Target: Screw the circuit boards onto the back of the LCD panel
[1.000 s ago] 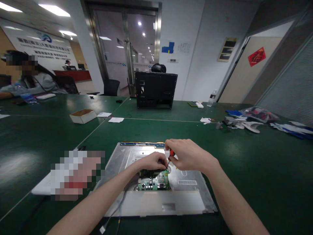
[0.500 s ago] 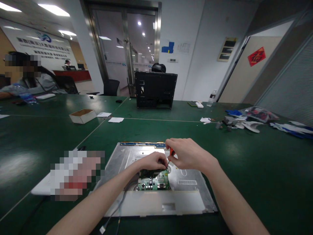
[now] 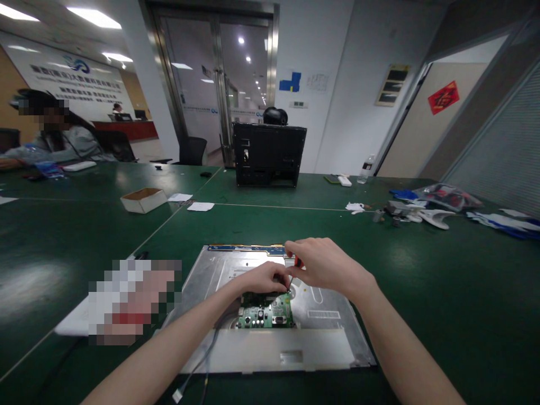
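Note:
A silver display panel (image 3: 329, 340) lies flat on the green table in front of me, its metal back facing up. On it sits a green circuit board (image 3: 272, 315). My right hand (image 3: 323, 261) is closed around a screwdriver (image 3: 298, 262) with an orange-red handle; its thin shaft slants down to the board's upper right corner. Right beside that tip, my left hand (image 3: 268, 277) has its fingers pinched together over the board's top edge. What those fingers hold, if anything, is hidden. A cable with a white plug (image 3: 177, 395) trails off the panel's lower left.
A blurred-out white item (image 3: 71, 318) lies left of the panel. Farther back are a small open box (image 3: 144, 201), paper (image 3: 201, 207) and a black monitor housing (image 3: 270, 154). Bags and parts (image 3: 422, 208) lie at right. A person (image 3: 63, 138) sits at far left.
Both hands stay in nearly the same place. The screwdriver and the fingers of my right hand have turned very slightly, hiding more of the handle.

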